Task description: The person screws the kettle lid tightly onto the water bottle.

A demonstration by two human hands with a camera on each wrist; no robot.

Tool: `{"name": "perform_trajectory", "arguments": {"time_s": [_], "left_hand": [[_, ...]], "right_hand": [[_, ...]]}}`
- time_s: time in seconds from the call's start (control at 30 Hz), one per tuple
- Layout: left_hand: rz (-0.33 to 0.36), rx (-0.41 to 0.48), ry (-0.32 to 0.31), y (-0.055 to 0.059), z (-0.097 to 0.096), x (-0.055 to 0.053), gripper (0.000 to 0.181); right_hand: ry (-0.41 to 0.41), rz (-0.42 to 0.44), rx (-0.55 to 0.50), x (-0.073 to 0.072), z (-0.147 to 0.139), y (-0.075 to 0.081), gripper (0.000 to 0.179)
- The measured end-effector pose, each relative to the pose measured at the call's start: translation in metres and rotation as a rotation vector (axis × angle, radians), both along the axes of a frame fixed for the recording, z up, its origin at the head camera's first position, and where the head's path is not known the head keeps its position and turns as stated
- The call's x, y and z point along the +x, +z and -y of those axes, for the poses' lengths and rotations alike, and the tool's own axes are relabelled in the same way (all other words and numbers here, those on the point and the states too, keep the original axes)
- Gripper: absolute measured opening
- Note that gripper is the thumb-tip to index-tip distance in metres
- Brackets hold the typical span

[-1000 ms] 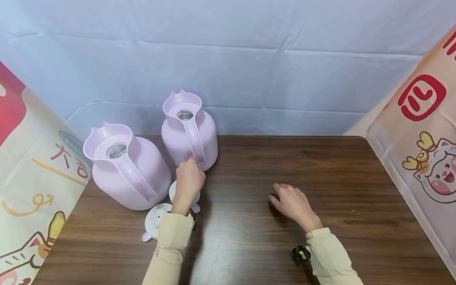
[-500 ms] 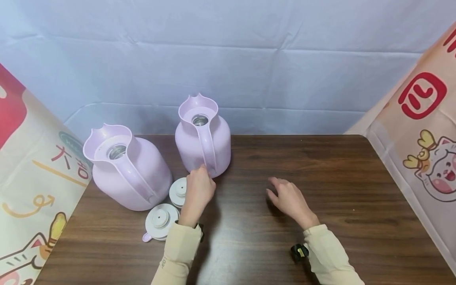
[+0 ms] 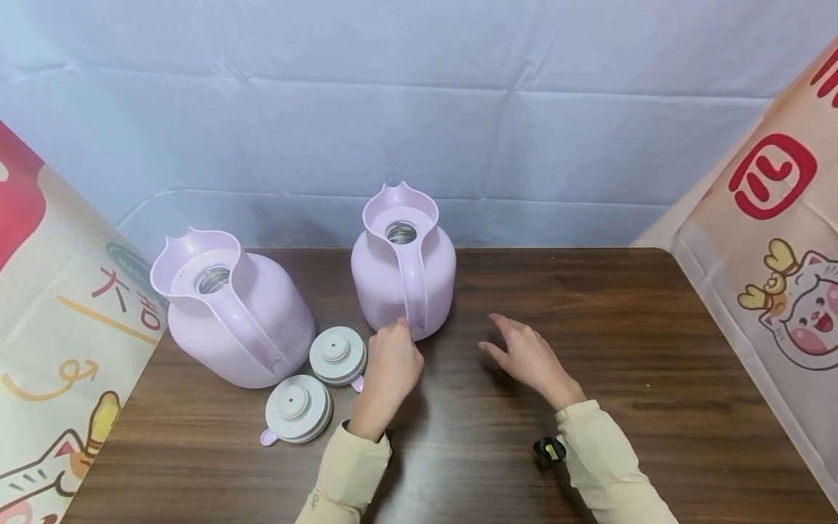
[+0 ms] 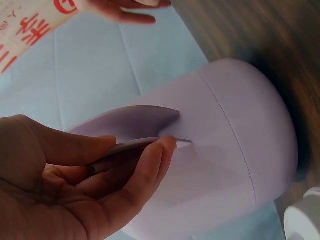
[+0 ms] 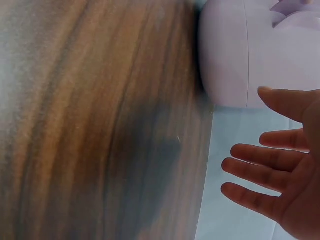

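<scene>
My left hand (image 3: 393, 364) grips the handle (image 3: 413, 287) of a lilac thermos jug (image 3: 373, 276) with an uncovered mouth. Seen from the left wrist, thumb and fingers (image 4: 145, 172) pinch the lower part of that handle. The jug stands upright on the table, its spout facing the back wall. To its right, my right hand (image 3: 530, 360) is held over the table with nothing in it. The right wrist view shows its fingers (image 5: 255, 172) spread and straight, with the jug's body just beyond the thumb.
A second lilac thermos jug (image 3: 262, 320), also uncovered, stands at the left. Two round white lids (image 3: 337, 356) with lilac tabs lie in front of it; the nearer lid (image 3: 297, 411) sits toward the front left. The wooden table (image 3: 622, 306) ends at a pale cloth backdrop (image 3: 556, 145).
My left hand has drawn the gripped jug to the right and slightly nearer, away from the other jug. Both lids are now uncovered to view. My right hand has shifted a little left and forward.
</scene>
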State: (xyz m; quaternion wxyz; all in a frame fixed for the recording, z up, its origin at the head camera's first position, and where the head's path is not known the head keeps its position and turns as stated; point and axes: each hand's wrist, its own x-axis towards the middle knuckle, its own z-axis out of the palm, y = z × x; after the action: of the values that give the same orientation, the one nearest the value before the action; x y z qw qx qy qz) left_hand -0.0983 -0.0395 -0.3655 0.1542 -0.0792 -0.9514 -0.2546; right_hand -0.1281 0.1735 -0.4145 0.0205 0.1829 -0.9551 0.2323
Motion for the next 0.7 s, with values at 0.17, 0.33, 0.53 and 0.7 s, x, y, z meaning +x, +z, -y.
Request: {"name": "perform_trajectory", "arguments": {"time_s": [0.17, 0.33, 0.53, 0.7], "left_hand": [[-0.007, 0.008, -0.036, -0.002, -0.009, 0.006, 0.01], [-0.052, 0.01, -0.09, -0.004, -0.021, 0.013, 0.013], [-0.081, -0.002, -0.12, -0.005, -0.033, 0.02, 0.014], [-0.068, -0.019, -0.141, -0.004, -0.04, 0.024, 0.014]], "right_hand": [[-0.003, 0.042, -0.03, -0.005, -0.001, 0.004, 0.049], [-0.031, 0.037, -0.08, -0.009, -0.002, 0.005, 0.049], [-0.066, 0.029, -0.155, -0.012, -0.005, 0.007, 0.047], [-0.085, 0.023, -0.187, -0.013, -0.009, 0.01, 0.044]]}}
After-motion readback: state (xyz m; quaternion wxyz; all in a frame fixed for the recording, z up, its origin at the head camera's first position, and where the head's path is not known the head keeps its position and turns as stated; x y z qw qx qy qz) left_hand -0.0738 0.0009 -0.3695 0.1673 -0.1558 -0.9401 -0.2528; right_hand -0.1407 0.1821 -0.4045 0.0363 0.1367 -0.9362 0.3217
